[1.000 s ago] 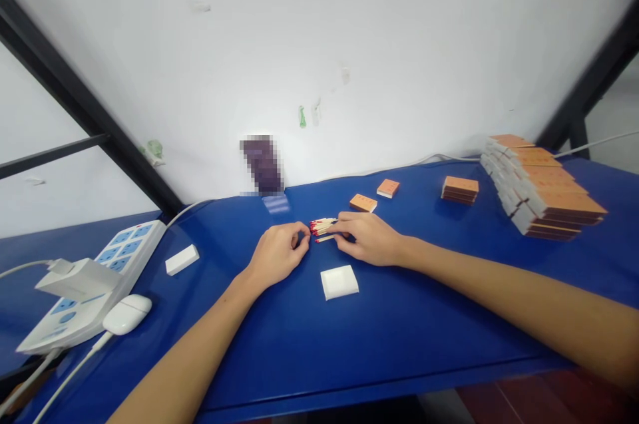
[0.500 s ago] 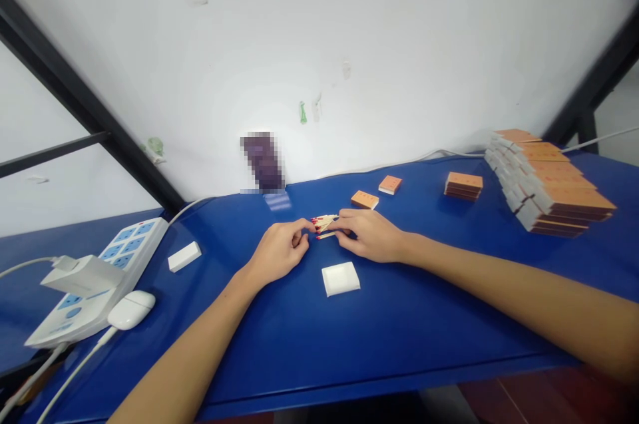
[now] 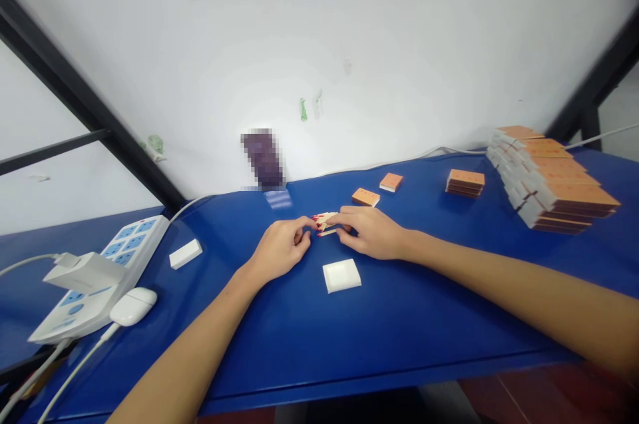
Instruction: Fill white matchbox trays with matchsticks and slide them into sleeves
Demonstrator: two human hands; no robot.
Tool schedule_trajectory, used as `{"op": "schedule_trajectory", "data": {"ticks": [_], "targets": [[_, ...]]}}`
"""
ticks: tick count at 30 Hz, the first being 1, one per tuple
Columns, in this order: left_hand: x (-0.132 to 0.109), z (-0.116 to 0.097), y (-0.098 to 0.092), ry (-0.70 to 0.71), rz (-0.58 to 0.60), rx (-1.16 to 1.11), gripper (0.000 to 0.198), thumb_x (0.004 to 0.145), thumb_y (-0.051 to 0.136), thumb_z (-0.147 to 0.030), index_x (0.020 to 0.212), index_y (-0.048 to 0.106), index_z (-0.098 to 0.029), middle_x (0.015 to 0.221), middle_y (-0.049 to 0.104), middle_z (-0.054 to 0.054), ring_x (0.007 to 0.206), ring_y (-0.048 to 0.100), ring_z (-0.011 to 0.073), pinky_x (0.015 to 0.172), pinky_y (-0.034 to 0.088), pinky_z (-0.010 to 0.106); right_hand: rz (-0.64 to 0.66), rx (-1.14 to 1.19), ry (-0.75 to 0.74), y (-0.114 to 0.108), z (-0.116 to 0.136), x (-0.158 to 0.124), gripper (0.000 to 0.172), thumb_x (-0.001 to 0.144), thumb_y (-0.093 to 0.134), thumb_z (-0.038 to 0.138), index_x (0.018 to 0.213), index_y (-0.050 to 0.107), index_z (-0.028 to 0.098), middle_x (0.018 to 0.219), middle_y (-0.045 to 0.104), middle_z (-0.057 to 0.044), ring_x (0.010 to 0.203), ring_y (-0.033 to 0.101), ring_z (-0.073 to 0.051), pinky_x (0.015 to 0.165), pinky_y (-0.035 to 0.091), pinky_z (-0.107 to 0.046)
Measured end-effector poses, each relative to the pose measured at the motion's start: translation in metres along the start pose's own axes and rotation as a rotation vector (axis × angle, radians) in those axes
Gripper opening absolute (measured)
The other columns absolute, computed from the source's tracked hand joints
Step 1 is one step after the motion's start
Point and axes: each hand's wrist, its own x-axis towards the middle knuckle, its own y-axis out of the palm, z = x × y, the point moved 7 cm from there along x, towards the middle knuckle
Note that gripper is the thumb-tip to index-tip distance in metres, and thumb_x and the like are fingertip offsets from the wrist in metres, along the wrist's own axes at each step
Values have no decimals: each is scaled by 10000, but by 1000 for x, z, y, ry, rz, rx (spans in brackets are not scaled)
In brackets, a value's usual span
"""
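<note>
Several red-headed matches lie in a small loose pile on the blue table, their heads toward the left. My left hand has its index fingertip against the heads; the thumb stays apart below and the other fingers curl under. From the other side, my right hand rests its index finger on the stick ends, with the thumb lower and apart. One match lies slightly nearer to me, by the right thumb. Closer to me sits a white inner tray of a matchbox. Neither hand grips anything that I can see.
Two orange matchboxes lie behind my right hand. Farther right stand a short stack and a large stack of matchboxes. At left are a white block, a power strip and a white earbud case. A pixelated dark object leans on the wall.
Both hands stay at the matches with almost no movement; the fingers shift only slightly. The whole view has moved a little.
</note>
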Motion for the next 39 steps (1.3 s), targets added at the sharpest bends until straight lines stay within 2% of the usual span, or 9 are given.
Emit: {"op": "schedule_trajectory", "data": {"ticks": [4, 8, 17, 29, 34, 39], "targets": [[0, -1, 0, 12, 10, -8, 274, 888, 489, -174, 1078, 680, -223, 620, 549, -46, 555, 484, 112, 586, 352, 227, 2, -12, 2, 0, 0, 0, 325, 901, 515, 164, 1167, 694, 214, 866, 622, -37, 735, 577, -146, 687, 419, -269], [-1, -3, 1, 32, 23, -6, 314, 895, 483, -165, 1117, 694, -235, 652, 589, -35, 570, 498, 113, 596, 360, 226, 2, -6, -5, 0, 1, 0, 361, 905, 504, 158, 1227, 657, 213, 869, 621, -36, 744, 570, -149, 685, 411, -272], [-1, -5, 2, 74, 59, 34, 374, 889, 479, -126, 1145, 725, -243, 831, 709, 14, 655, 571, 132, 649, 402, 241, 22, -11, -11, 0, 2, 0, 344, 901, 511, 151, 1184, 690, 228, 850, 592, -31, 730, 543, -142, 672, 388, -266], [0, -5, 4, 74, 56, 22, 352, 885, 502, -130, 1135, 732, -225, 840, 720, 6, 627, 560, 108, 631, 389, 230, 28, 8, -55, -1, 6, 0, 328, 900, 501, 120, 1124, 723, 209, 847, 618, -40, 749, 561, -147, 688, 404, -265], [-1, -5, 4, 45, 66, 21, 297, 894, 532, -189, 1110, 736, -216, 697, 659, -14, 569, 511, 100, 589, 356, 224, 16, 17, -79, 0, 5, 0, 341, 884, 509, 103, 1118, 726, 225, 829, 620, -30, 723, 558, -139, 681, 403, -260], [-2, -6, 4, 24, 62, -2, 272, 890, 552, -198, 1084, 742, -208, 656, 614, -22, 561, 483, 94, 580, 343, 221, -35, -26, -33, -1, 2, -1, 279, 889, 521, 137, 1053, 740, 190, 814, 618, -32, 706, 548, -136, 659, 385, -260]]}}
